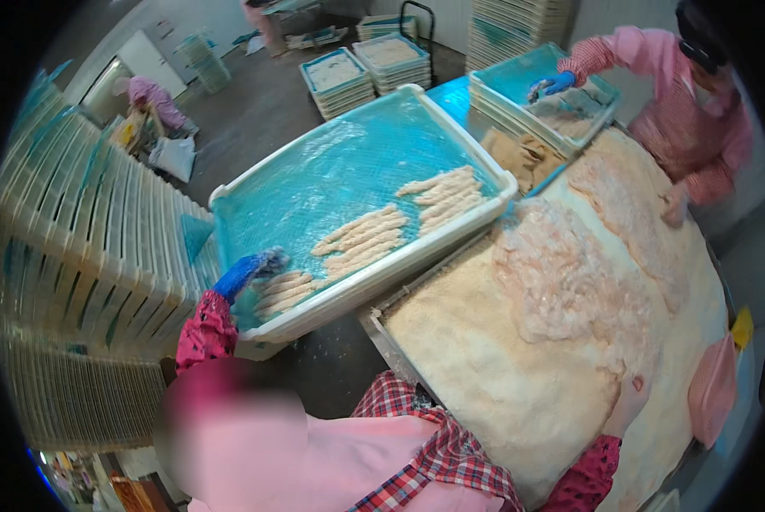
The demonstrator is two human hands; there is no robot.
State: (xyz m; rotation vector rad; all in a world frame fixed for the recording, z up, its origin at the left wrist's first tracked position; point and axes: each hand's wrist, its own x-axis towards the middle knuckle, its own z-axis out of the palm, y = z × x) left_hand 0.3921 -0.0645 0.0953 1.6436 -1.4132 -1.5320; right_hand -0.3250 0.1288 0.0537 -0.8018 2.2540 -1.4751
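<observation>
My left hand, in a blue glove with crumb-coated fingers, reaches over the near left corner of a white tray lined with blue netting. Its fingers are stretched out above a group of breaded strips; nothing shows in them. Two more groups of breaded strips lie further right in the tray. My bare right hand rests on a table heaped with pale crumbs, at the near end of a pile of raw pinkish meat pieces. Its fingertips are hidden against the meat and crumbs.
Across the table, a co-worker with a blue glove reaches into another blue-lined tray. Tall stacks of trays stand at the left. Filled trays sit on the floor behind. A pink scoop-like container lies at the right.
</observation>
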